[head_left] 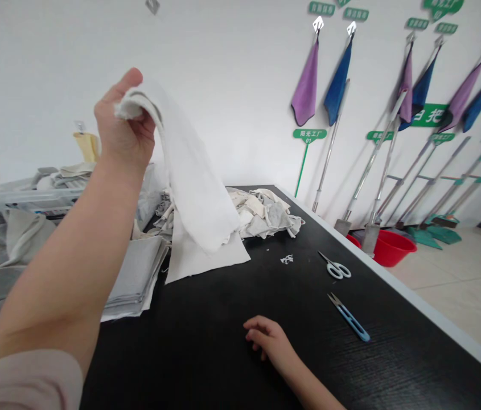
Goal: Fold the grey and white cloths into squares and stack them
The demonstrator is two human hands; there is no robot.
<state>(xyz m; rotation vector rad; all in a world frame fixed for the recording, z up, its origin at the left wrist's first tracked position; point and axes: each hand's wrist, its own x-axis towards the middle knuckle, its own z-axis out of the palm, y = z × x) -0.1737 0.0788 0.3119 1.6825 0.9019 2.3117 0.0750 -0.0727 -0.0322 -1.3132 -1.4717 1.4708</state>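
Observation:
Raised at the upper left, my left hand (127, 122) pinches one end of a white piece of cloth (193, 182). The cloth hangs down to the right over another flat white cloth (206, 259) on the black table. Low over the table, my right hand (266, 336) holds nothing; its fingers are loosely bent and a little apart. To its right lie blue thread snips (351, 319) and a pair of white-handled scissors (334, 266). White thread scraps (287, 259) sit farther back on the tabletop.
Folded grey cloths (135, 273) are stacked at the left, before a clear plastic bin (44, 196) with cloths in it. Crumpled pale cloths (266, 213) lie at the table's far end. Past the right edge stand mops and a red bucket (394, 247).

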